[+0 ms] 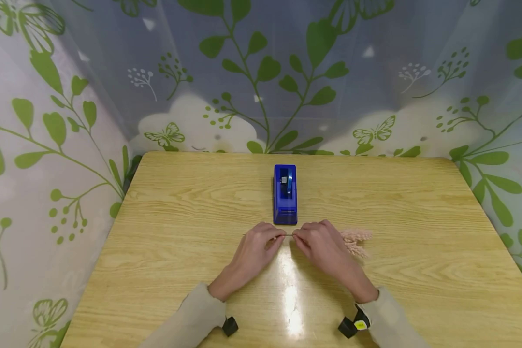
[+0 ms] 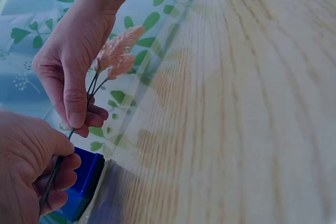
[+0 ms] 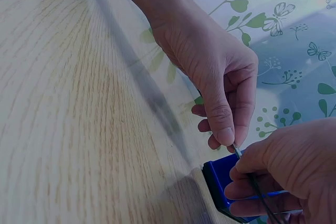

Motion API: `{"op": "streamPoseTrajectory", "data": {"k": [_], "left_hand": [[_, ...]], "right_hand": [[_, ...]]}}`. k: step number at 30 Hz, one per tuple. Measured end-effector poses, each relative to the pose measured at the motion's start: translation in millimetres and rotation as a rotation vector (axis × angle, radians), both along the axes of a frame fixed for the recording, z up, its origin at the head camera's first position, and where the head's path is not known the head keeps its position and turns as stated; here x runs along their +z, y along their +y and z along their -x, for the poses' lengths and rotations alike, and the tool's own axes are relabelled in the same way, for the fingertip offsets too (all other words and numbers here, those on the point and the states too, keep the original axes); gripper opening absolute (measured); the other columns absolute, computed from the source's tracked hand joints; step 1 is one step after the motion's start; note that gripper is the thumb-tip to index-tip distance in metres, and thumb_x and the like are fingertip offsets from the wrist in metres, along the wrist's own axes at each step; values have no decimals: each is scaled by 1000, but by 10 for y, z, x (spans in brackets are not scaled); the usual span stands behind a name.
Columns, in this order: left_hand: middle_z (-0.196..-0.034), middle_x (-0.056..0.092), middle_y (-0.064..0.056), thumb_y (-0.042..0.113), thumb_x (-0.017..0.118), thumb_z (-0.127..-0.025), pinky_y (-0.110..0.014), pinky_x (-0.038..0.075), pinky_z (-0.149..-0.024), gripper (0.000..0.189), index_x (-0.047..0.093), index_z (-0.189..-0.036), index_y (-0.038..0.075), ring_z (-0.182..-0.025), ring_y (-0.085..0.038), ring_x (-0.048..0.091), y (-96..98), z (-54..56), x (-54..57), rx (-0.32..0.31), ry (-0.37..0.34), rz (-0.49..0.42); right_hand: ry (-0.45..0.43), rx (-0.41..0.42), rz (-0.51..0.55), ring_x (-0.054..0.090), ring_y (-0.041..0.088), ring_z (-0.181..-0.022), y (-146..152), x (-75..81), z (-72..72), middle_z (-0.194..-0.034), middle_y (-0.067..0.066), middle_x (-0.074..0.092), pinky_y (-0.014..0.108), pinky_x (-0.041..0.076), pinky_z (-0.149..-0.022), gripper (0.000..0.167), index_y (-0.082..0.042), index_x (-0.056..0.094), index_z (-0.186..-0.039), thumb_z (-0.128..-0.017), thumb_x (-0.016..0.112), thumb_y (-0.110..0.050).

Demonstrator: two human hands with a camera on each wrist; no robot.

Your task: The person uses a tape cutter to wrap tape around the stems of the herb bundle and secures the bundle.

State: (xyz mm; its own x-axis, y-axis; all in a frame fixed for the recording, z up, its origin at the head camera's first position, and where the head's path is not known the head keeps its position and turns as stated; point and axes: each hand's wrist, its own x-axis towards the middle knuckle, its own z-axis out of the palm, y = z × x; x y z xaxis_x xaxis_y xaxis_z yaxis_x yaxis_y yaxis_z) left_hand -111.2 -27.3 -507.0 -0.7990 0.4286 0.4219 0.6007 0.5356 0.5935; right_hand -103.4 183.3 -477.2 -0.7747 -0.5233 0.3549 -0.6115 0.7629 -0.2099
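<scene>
Both hands pinch the thin dark stems of a small bunch of pink, fluffy flower sprigs (image 1: pixel 356 236), held crosswise just in front of a blue tape dispenser (image 1: pixel 284 195). My left hand (image 1: pixel 257 245) grips the stems toward their bare end, thumb against fingers. Close beside it, my right hand (image 1: pixel 324 246) pinches them nearer the flower heads, leaving a short bit of stem showing between the two. In the left wrist view the pink heads (image 2: pixel 118 53) stick out past the right hand. The right wrist view shows the dark stems (image 3: pixel 258 191) running along the right hand's fingers.
The dispenser, with a roll of tape in it, stands upright near the middle of the wood-grain table (image 1: pixel 178 193). Behind the table and at its sides hangs a leaf-and-butterfly patterned curtain (image 1: pixel 243 87). Dark wrist devices (image 1: pixel 354 325) sit at both sleeve cuffs.
</scene>
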Motion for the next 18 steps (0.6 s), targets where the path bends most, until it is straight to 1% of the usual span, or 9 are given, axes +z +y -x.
{"op": "streamPoseTrajectory", "data": {"k": [6, 12, 15, 18], "left_hand": [[-93, 75, -2, 10, 72, -100, -19, 53, -63, 10, 80, -103, 6, -78, -11, 64, 5, -12, -2, -5, -35, -15], [-91, 75, -3, 14, 68, -103, -22, 55, -67, 14, 80, -103, 6, -80, -14, 67, 2, -4, -12, 10, -66, 9], [-92, 75, -4, 13, 69, -102, -25, 57, -69, 13, 79, -101, 5, -82, -16, 69, 3, 7, -12, 13, -53, 4], [-90, 75, -4, 9, 71, -100, -26, 57, -68, 10, 80, -99, 5, -79, -16, 69, -1, 15, -14, 12, -20, -16]], "right_hand": [[17, 9, 35, 56, 9, -58, 21, -7, 12, -68, -7, 67, 36, 51, -68, 13, -14, 78, -81, -92, 76, -7], [56, 24, 38, 61, 10, -61, 32, -19, 26, -72, -5, 71, 35, 51, -70, 7, -12, 81, -85, -89, 80, -7], [48, 37, 45, 60, 10, -60, 26, -29, 28, -74, -3, 72, 33, 50, -66, 5, -10, 81, -87, -88, 81, -5], [-8, 46, 68, 57, 9, -61, 14, -41, 22, -77, 0, 70, 29, 50, -63, 4, -5, 79, -92, -89, 79, -2]]}}
